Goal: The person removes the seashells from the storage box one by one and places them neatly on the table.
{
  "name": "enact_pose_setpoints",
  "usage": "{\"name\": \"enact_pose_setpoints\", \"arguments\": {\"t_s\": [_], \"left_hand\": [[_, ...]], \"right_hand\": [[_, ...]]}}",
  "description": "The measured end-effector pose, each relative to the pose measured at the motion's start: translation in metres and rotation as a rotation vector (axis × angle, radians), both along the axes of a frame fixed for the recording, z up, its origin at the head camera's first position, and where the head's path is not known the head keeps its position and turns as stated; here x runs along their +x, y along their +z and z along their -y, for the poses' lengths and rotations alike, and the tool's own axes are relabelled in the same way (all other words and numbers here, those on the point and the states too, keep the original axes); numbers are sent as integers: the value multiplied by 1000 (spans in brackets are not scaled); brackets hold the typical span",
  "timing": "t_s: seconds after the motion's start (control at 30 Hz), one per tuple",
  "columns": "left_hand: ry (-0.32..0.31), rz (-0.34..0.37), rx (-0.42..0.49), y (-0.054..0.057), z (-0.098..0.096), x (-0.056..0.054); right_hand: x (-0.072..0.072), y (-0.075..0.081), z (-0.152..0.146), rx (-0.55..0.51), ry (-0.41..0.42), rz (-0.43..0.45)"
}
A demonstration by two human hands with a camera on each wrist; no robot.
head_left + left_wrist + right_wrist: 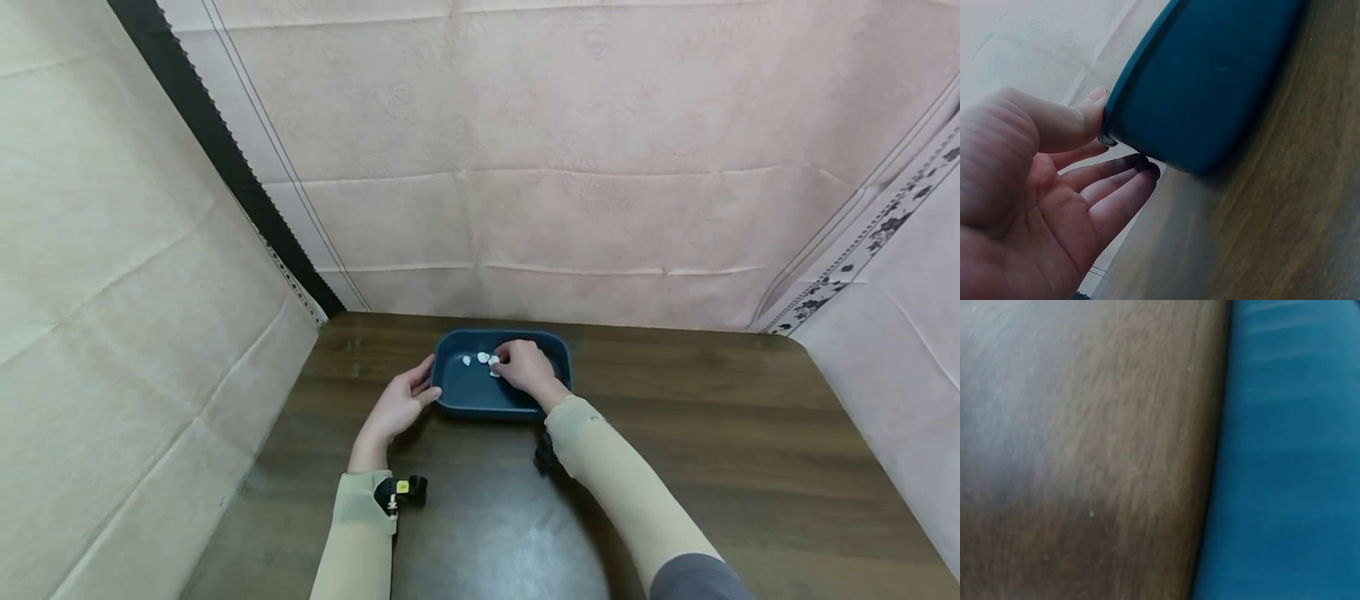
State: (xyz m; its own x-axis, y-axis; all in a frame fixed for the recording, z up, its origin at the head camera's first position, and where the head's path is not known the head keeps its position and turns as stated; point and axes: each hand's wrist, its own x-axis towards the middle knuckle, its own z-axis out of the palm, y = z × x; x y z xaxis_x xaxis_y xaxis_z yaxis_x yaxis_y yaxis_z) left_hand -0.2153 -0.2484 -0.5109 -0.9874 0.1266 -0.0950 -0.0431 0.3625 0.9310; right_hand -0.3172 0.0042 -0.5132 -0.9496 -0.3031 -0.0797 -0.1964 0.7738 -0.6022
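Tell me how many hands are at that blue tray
2: the left hand touches the left end of the blue tray, and the right hand is inside it.

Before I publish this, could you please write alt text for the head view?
A person's right hand reaches among small white pieces in a dark blue, rounded rectangular tray on a brown wood-grain table; the left hand holds the tray's left end.

Brown wooden tabletop (1091, 437) — blue tray (1285, 481) along the right side.
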Motion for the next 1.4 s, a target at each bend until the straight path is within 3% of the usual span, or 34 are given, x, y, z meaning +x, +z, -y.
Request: {"name": "enact_pose_setpoints", "arguments": {"t_s": [0.27, 0.6, 0.77, 0.97, 1.17, 1.4], "left_hand": [[-5, 2, 17, 1, -1, 0], [0, 6, 7, 0, -2, 0], [-6, -8, -3, 1, -3, 0], [-5, -8, -5, 2, -2, 0], [-8, -1, -6, 1, -1, -1], [-3, 20, 0, 1, -3, -2]], "right_hand": [[2, 1, -2, 4, 10, -21], [8, 13, -28, -191, 47, -38], [21, 28, -56, -334, 49, -70], [41, 36, -96, -419, 8, -112], [57, 31, -134, -487, -70, -106], [75, 13, -167, -491, -107, -44]]}}
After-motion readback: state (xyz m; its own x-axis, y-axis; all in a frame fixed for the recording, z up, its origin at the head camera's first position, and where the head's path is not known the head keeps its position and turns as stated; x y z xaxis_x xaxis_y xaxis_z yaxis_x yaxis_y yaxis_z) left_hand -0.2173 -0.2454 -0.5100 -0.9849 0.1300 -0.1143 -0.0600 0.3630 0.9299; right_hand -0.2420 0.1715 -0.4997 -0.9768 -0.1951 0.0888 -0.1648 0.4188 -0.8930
